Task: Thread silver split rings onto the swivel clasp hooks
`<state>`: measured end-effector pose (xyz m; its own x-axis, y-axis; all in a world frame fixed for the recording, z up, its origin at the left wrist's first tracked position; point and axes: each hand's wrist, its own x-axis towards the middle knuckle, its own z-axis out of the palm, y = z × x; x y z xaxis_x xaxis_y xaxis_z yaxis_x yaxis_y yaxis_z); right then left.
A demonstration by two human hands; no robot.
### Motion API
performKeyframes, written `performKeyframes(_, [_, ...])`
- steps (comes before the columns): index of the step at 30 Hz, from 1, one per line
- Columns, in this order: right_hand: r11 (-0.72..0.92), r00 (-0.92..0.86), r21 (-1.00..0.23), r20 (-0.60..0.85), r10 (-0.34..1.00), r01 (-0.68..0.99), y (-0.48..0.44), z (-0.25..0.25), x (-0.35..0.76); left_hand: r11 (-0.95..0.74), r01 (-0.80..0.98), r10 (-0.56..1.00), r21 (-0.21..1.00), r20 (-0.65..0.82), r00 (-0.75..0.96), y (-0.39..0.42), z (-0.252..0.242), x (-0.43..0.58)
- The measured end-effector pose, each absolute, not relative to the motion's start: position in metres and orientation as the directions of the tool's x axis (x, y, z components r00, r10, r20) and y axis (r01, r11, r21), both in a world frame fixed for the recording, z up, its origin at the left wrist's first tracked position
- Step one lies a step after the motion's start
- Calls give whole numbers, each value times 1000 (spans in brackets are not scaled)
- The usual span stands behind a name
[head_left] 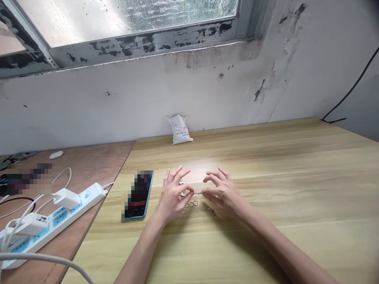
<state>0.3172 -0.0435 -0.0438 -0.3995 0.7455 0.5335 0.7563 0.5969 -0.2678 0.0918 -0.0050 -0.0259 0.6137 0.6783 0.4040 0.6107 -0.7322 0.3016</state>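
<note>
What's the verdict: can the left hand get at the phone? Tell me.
Likely yes: the left hand is close beside the phone, and nothing shows between them on the wooden table top.

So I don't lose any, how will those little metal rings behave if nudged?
The metal rings look thin, stiff and light, so they probably won't flex. Lying flat on the smooth wooden tabletop, they may slide when pushed, and one stood on edge could roll.

blurred phone (138, 195), white power strip (56, 223), white packet (179, 129) against wall (207, 86)
</note>
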Motion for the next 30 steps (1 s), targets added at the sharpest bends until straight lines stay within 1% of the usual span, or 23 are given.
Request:
performKeyframes(4, [586, -392, -304, 509, 766, 751, -45, -41, 314, -758, 628, 625, 174, 470, 624, -7, -27, 95])
performKeyframes(7, [555, -357, -312, 509, 783, 771, -44, -41, 317, -739, 655, 632, 157, 497, 595, -5, -26, 93])
performKeyframes(10, [494, -306, -302, 500, 810, 815, -39, -41, 334, -678, 704, 692, 213, 507, 513, 2, -25, 82])
performKeyframes(12, [437, -276, -307, 451, 849, 845, -36, -40, 351, -609, 743, 748, 278, 513, 422, 8, -24, 73])
performKeyframes(13, [418, -272, -312, 416, 867, 853, -35, -39, 361, -579, 755, 769, 308, 514, 380, 11, -24, 69])
performKeyframes(15, [400, -306, -351, 294, 905, 847, -34, -37, 376, -544, 762, 794, 350, 510, 332, 15, -25, 62])
performKeyframes(17, [375, -322, -401, 195, 926, 836, -36, -33, 384, -537, 758, 802, 369, 502, 324, 17, -26, 60])
performKeyframes(19, [360, -331, -436, 144, 933, 825, -39, -29, 383, -548, 749, 802, 372, 487, 345, 17, -28, 61])
performKeyframes(23, [384, -372, -464, 121, 920, 798, -44, -25, 367, -567, 735, 806, 371, 433, 404, 15, -34, 67])
performKeyframes(30, [407, -372, -427, 167, 913, 808, -43, -33, 355, -550, 734, 833, 399, 317, 453, 18, -31, 57])
